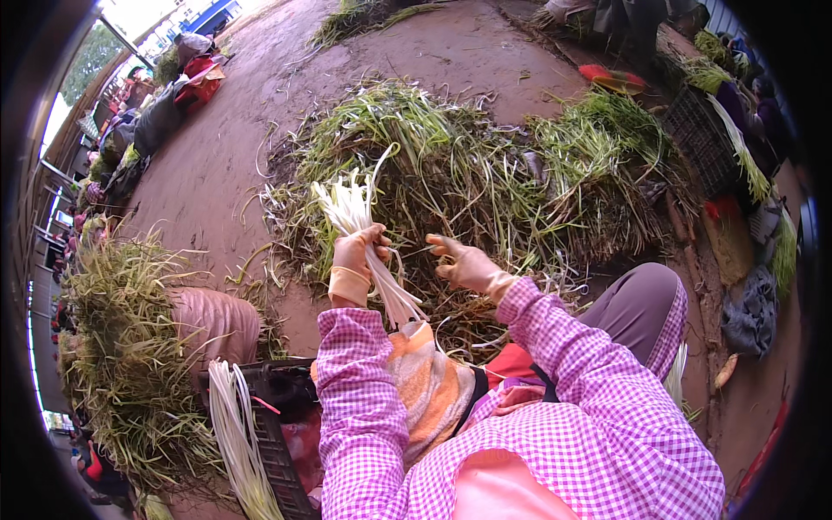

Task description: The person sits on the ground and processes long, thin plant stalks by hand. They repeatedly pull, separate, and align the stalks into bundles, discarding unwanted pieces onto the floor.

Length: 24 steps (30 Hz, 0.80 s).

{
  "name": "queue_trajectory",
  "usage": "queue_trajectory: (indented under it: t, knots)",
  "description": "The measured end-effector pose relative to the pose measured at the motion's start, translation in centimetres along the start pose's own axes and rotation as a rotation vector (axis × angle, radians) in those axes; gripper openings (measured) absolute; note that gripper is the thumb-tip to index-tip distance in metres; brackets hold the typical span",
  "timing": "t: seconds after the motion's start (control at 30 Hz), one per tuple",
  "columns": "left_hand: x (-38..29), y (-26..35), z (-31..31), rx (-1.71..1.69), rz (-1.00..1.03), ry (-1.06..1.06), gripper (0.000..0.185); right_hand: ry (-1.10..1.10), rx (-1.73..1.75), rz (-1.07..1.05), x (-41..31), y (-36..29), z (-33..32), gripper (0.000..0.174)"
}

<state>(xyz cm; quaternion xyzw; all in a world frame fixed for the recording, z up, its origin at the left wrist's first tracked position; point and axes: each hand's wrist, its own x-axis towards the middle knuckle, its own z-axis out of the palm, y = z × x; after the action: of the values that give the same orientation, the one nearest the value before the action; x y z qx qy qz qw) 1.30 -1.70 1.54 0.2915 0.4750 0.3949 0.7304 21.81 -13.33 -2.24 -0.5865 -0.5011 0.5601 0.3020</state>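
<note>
My left hand (359,259), in a thin pale glove, is closed around a bundle of long white leafy stalks (350,207). The stalks fan out above the fist, and their other ends hang down towards my lap. To the right of the bundle is my right hand (467,265), also gloved, with its fingers apart. Whether a thin strand lies at its fingertips is too small to tell. Both hands are over a large heap of green and brown leafy stalks (416,136). An orange and white towel (429,374) covers part of my lap.
A black plastic crate (276,448) stands at my left, with a bunch of white stalks (237,429) over its edge. Beyond it lies a big bundle of yellowish-green stalks (130,351). Another dark crate (702,140) stands at right. Other people sit farther off on both sides.
</note>
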Motion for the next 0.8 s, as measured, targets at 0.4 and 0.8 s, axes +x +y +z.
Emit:
queue_trajectory:
  t: [0.4,0.8]
  knots:
    - [0.1,-1.7,0.2,0.216,0.024,0.085,0.011,-0.079,0.054,0.070,-0.2,2.8,4.0,0.028]
    - [0.6,0.4,-1.8,0.048,0.039,0.039,0.017,-0.480,-1.000,0.480,-5.6,11.9,1.1,0.032]
